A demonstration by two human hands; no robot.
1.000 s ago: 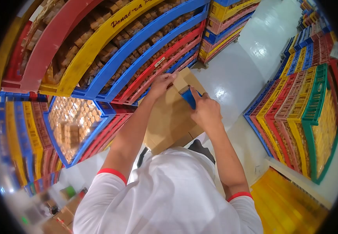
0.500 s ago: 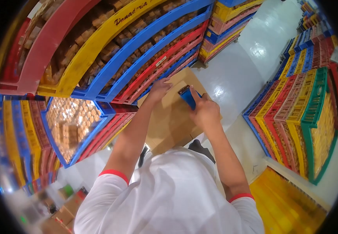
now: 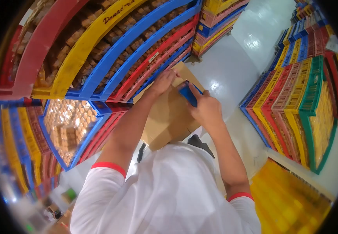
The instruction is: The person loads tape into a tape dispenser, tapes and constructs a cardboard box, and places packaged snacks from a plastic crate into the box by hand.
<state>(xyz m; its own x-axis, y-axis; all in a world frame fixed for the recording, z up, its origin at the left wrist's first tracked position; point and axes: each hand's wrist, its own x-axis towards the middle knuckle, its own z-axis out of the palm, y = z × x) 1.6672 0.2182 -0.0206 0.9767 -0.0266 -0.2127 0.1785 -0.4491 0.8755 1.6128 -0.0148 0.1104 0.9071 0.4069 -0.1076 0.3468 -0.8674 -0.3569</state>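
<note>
In the head view, a brown cardboard box (image 3: 163, 117) is in front of my body, its near edge close to my white shirt. My left hand (image 3: 164, 82) lies on the far left part of its top, fingers stretched forward. Over the right side of the box, my right hand (image 3: 207, 109) is closed around a blue hand-held tool (image 3: 187, 93) with a dark front edge. The index finger runs along the tool's upper side. Its exact kind is hard to make out, and I cannot tell whether it touches the cardboard.
Stacked coloured crates (image 3: 110, 58) full of small wrapped goods rise just left of the box. A blue crate (image 3: 84, 150) of round packed goods stands nearer left. More crate stacks (image 3: 282, 101) line the right side. Shiny floor (image 3: 225, 66) runs between them; a yellow surface (image 3: 286, 199) lies lower right.
My left hand has flattened out and slid slightly forward on the box. The blue tool has turned a little in my right hand. The whole view has shifted slightly.
</note>
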